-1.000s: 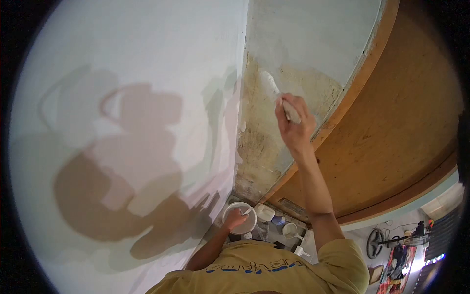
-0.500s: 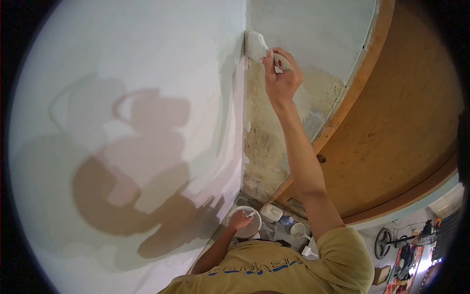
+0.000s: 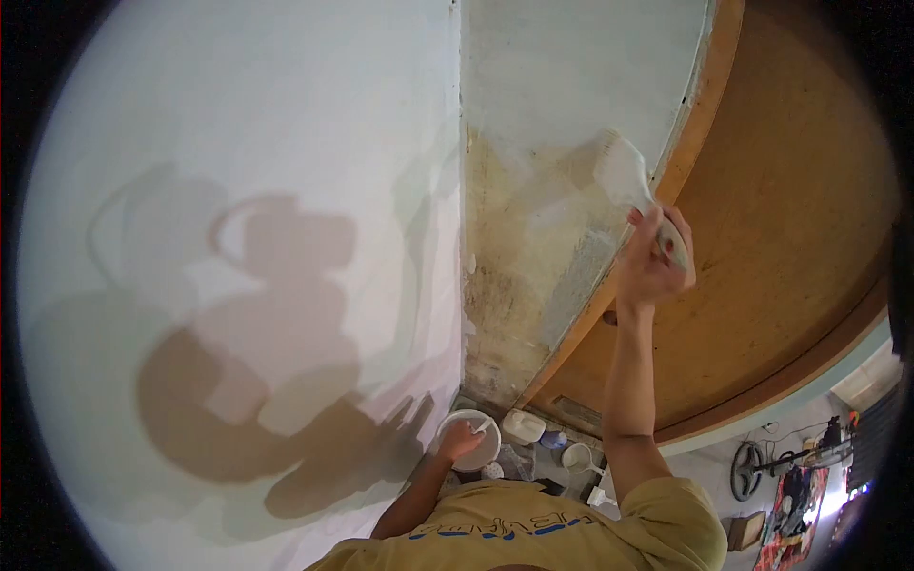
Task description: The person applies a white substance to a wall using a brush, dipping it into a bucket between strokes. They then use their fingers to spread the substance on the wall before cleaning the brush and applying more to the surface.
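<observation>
My right hand (image 3: 657, 257) is closed round the handle of a wide brush (image 3: 624, 171), whose white-coated bristles are at the narrow wall section (image 3: 533, 190) beside the wooden door frame. The upper part of that section is pale, and lower down it is stained yellow-brown with a grey patch. Low in the view, my left hand (image 3: 461, 439) is at the white bucket (image 3: 488, 447), closed on a white handle-like item (image 3: 483, 425) whose lower end I cannot make out.
A smooth white wall (image 3: 314, 114) with shadows fills the left. The brown door (image 3: 781, 209) stands right. On the floor are a white jug (image 3: 524, 425), a small pot (image 3: 577, 458) and, at far right, a black wheel (image 3: 745, 471).
My right hand has moved right and down with the brush, from the wall corner to near the door frame. My left hand stays at the bucket. The view has shifted slightly.
</observation>
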Motion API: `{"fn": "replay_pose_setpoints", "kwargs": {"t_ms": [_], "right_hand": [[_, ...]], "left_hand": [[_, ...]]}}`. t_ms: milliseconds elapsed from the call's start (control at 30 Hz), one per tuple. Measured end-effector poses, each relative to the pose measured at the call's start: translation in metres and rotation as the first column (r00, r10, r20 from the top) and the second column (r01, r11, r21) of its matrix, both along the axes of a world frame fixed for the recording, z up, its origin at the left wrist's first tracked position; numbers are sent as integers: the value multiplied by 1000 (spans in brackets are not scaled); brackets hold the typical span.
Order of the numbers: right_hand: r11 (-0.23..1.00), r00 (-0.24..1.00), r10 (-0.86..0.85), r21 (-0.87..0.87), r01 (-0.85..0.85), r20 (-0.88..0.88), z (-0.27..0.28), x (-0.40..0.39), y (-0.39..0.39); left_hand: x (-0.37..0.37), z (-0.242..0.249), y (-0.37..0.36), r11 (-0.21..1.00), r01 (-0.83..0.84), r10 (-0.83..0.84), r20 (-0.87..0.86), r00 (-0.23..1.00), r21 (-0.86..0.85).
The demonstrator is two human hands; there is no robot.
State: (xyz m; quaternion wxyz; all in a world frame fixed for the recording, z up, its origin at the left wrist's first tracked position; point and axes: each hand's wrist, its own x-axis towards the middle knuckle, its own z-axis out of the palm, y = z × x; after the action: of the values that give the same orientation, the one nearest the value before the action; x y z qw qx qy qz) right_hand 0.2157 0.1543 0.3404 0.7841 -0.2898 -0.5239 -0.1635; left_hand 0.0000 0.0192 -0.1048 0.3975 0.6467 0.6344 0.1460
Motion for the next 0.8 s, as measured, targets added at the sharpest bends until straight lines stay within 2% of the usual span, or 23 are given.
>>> {"fn": "replay_pose_setpoints", "kwargs": {"t_ms": [33, 67, 133, 167, 233, 367, 467, 533, 667, 733, 800], "right_hand": [[997, 997, -74, 34, 73, 31, 2, 3, -8], [996, 996, -77, 39, 76, 33, 3, 3, -11], [998, 999, -50, 26, 50, -13, 4, -1, -15], [999, 999, -48, 23, 48, -14, 7, -9, -14], [984, 982, 178, -12, -179, -67, 14, -32, -6], [966, 966, 258, -35, -257, 14, 22, -74, 39], [982, 977, 189, -14, -189, 99, 25, -99, 77], [984, 971, 165, 45, -175, 175, 27, -111, 91], [983, 982, 164, 66, -171, 96, 24, -110, 100], [986, 985, 163, -42, -161, 58, 24, -97, 79], [988, 989, 149, -33, -148, 17, 17, -74, 73]], "left_hand": [[1, 0, -1, 992, -39, 43, -25, 999, 118], [2, -1, 2, 992, -37, 40, -22, 999, 123], [2, 27, 3, 985, -2, -4, -36, 999, -170], [2, 33, 4, 985, -5, -2, -37, 999, -172], [1, 33, 2, 978, 4, -2, 8, 1000, -209], [-3, 25, -4, 995, -12, 14, 23, 1000, -102], [-10, 34, -9, 995, -20, 26, 62, 998, -103], [-16, 26, -11, 982, -59, 71, 60, 996, -180], [-28, 1, -12, 993, -54, 52, -21, 998, -108], [-35, 6, -12, 971, -37, 46, 32, 998, -235], [-37, -11, -8, 980, -50, 48, -15, 999, -191]]}}
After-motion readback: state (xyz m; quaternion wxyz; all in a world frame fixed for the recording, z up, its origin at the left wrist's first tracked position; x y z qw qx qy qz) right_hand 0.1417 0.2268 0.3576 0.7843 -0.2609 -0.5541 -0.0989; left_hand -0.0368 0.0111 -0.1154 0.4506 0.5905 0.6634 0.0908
